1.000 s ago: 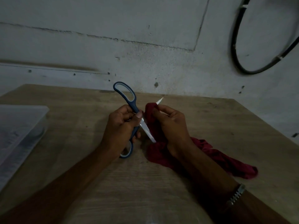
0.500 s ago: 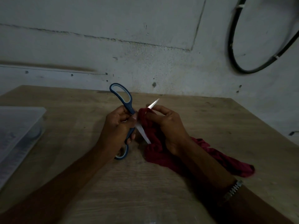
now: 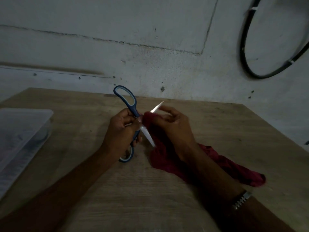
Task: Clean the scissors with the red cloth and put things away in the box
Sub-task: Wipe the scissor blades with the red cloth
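Red cloth (image 3: 160, 158), bunched in right hand (image 3: 173, 129), seemingly wraps opened scissors (image 3: 132, 114) gripped by left hand (image 3: 120, 133).

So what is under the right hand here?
The red cloth lies bunched under the right hand, which pinches it around one scissors blade; the blade tip pokes out above. The covered blade section cannot be seen.

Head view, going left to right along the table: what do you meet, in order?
Clear plastic box → left hand gripping the blue-handled scissors → right hand pressing the red cloth to a blade → metal watch strap.
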### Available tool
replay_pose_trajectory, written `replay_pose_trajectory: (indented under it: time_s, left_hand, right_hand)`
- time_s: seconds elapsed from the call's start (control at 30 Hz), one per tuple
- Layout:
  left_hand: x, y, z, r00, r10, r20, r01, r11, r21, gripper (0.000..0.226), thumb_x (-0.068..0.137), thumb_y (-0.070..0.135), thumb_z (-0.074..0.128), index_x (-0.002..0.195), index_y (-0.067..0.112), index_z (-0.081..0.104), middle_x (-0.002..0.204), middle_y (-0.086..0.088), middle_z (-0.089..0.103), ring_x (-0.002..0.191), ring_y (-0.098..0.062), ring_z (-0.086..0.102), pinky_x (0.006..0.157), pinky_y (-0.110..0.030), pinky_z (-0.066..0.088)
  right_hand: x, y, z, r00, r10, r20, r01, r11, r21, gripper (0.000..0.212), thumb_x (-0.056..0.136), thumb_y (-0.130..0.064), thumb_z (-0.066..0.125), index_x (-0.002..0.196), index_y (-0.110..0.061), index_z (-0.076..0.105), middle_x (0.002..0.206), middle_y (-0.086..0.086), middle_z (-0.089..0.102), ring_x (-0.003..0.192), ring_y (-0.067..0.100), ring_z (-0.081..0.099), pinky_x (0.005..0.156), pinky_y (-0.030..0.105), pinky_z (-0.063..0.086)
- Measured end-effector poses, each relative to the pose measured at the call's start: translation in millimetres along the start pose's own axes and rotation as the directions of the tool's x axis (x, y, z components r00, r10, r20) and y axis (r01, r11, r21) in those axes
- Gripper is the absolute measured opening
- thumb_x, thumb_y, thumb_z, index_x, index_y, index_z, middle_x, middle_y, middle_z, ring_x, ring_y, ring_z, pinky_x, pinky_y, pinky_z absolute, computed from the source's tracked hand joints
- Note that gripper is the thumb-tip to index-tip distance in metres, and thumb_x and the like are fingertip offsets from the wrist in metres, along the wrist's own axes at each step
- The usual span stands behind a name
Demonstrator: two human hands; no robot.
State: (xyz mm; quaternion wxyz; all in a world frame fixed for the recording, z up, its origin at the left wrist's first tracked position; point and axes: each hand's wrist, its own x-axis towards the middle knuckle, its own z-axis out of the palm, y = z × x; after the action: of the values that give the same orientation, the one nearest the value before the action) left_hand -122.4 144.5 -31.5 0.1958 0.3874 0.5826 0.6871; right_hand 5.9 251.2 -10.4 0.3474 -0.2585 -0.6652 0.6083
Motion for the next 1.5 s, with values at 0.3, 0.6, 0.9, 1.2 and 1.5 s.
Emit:
replay_pose_trajectory:
  time_s: [0.3, 0.6, 0.9, 1.2, 1.5]
  left_hand:
    - [-5, 6, 1, 0.998, 0.018, 0.054, -0.015, 0.999, -0.047, 0.009, 0.097, 0.012, 0.061, 0.104, 0.007, 0.065, 0.073, -0.006, 0.072, 0.04, -0.017, 0.049, 0.035, -0.024, 0.036]
    - [-1, 2, -1, 1.0, 0.009, 0.014, -0.01, 0.999, 0.037, 0.009, 0.098, 0.014, 0.061, 0.103, 0.008, 0.065, 0.079, -0.007, 0.074, 0.045, -0.019, 0.058, 0.038, -0.027, 0.043]
    - [-2, 3, -1, 0.997, -0.001, 0.072, 0.004, 1.0, -0.031, 0.011, 0.1, 0.009, 0.056, 0.105, 0.008, 0.066, 0.081, -0.021, 0.07, 0.046, -0.023, 0.057, 0.041, -0.027, 0.046]
    - [-4, 3, 5, 0.994, 0.02, 0.105, -0.021, 1.0, 0.009, 0.018, 0.1, 0.013, 0.058, 0.117, 0.013, 0.065, 0.082, -0.007, 0.073, 0.044, -0.022, 0.054, 0.038, -0.026, 0.041]
    - [-7, 1, -4, 0.997, -0.02, 0.081, 0.018, 0.999, 0.03, 0.016, 0.1, 0.013, 0.057, 0.114, 0.012, 0.064, 0.077, -0.006, 0.073, 0.044, -0.023, 0.056, 0.04, -0.029, 0.045]
  right_hand:
    - [7, 3, -4, 0.997, 0.04, 0.066, -0.054, 0.972, 0.227, 0.048, 0.091, -0.008, 0.08, 0.137, -0.012, 0.067, 0.105, 0.015, 0.083, 0.099, 0.032, 0.081, 0.093, 0.044, 0.064]
    - [14, -2, -27, 0.971, -0.011, -0.239, 0.076, 0.961, 0.264, 0.027, 0.089, -0.01, 0.082, 0.113, -0.004, 0.073, 0.099, 0.015, 0.083, 0.097, 0.029, 0.081, 0.091, 0.051, 0.065]
    - [0, 10, 6, 0.999, 0.047, -0.012, -0.045, 0.994, 0.096, 0.044, 0.082, -0.01, 0.089, 0.117, -0.012, 0.063, 0.1, 0.018, 0.082, 0.095, 0.042, 0.079, 0.088, 0.063, 0.063]
    - [11, -6, -17, 0.982, 0.157, -0.109, -0.095, 0.896, 0.434, 0.054, 0.088, 0.01, 0.073, 0.13, -0.018, 0.055, 0.1, 0.013, 0.08, 0.097, 0.032, 0.079, 0.09, 0.052, 0.064]
    - [-3, 9, 4, 0.978, 0.205, 0.044, -0.209, 0.934, 0.289, 0.059, 0.079, 0.0, 0.087, 0.13, -0.01, 0.059, 0.098, 0.009, 0.084, 0.096, 0.028, 0.081, 0.085, 0.043, 0.067]
